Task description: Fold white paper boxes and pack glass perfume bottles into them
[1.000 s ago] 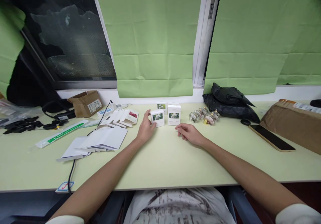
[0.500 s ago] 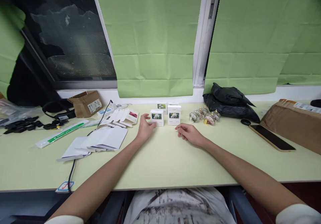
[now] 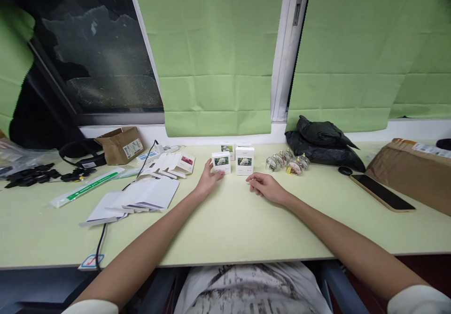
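At your twelve o'clock hung a green curtain (image 3: 214, 56); black plastic bags (image 3: 324, 152) lay at your one, a phone (image 3: 382, 193) at two, an open brown carton (image 3: 121, 147) between ten and eleven.

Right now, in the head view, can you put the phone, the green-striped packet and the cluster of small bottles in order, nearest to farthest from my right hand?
From your right hand:
1. Small bottles, just beyond it, slightly right.
2. Phone, farther right.
3. Green-striped packet, far left.
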The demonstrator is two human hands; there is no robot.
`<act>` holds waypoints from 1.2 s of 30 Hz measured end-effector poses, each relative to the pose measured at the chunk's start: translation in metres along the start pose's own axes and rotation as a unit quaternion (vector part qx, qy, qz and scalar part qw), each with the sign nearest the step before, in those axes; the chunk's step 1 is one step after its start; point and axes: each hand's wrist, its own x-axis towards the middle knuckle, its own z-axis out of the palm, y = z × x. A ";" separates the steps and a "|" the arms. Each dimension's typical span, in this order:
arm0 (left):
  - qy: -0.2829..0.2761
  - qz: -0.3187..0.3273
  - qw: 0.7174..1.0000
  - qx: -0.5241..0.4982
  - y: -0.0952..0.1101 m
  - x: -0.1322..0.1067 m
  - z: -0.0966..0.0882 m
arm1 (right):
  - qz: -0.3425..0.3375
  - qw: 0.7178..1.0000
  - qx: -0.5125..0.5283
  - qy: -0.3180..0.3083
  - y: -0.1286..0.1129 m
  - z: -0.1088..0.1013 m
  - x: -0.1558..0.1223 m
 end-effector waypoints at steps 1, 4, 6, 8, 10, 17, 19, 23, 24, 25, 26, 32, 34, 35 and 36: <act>-0.004 0.003 1.000 0.002 0.000 0.001 0.000 | 0.000 1.000 0.000 -0.001 0.000 0.000 0.000; -0.021 0.008 1.000 0.000 0.001 0.002 -0.002 | -0.002 1.000 0.002 -0.003 0.000 0.000 0.000; -0.036 0.013 0.999 0.006 0.002 0.002 -0.003 | -0.002 1.000 0.006 -0.002 0.001 0.000 0.000; -0.042 0.016 0.999 0.020 0.002 0.002 -0.003 | 0.000 1.000 0.008 0.000 0.002 0.000 0.001; -0.038 0.019 0.998 0.035 0.001 0.003 -0.004 | 0.004 1.000 0.009 0.001 0.002 0.000 0.001; 0.011 -0.004 0.998 0.058 -0.003 0.004 -0.003 | 0.003 1.000 0.007 0.000 0.001 0.000 0.000; 0.016 -0.002 0.997 0.077 -0.004 0.004 -0.004 | 0.000 1.000 0.005 -0.003 0.000 0.000 0.000; 0.018 0.008 0.992 0.126 -0.007 0.006 -0.005 | 0.000 1.000 0.002 -0.001 -0.002 -0.001 -0.001; 0.015 0.010 0.991 0.134 -0.008 0.007 -0.005 | 0.001 1.000 0.002 0.000 -0.002 0.000 -0.001; 0.013 0.013 0.990 0.138 -0.008 0.007 -0.005 | 0.001 1.000 0.002 0.002 -0.002 0.000 -0.001; 0.012 0.019 0.989 0.145 -0.008 0.008 -0.005 | 0.001 1.000 0.002 0.002 -0.002 0.000 -0.001; -0.002 0.082 0.960 0.268 -0.005 0.005 -0.008 | -0.002 1.000 0.002 -0.001 0.000 0.000 0.000; -0.031 0.096 0.951 0.293 -0.004 0.003 -0.009 | -0.003 1.000 0.001 -0.001 0.000 0.000 0.000; -0.043 0.102 0.947 0.302 -0.003 0.003 -0.009 | -0.003 1.000 0.000 0.000 0.000 0.000 0.000; -0.049 0.108 0.943 0.311 -0.003 0.002 -0.009 | -0.002 1.000 0.000 0.001 0.000 0.000 0.000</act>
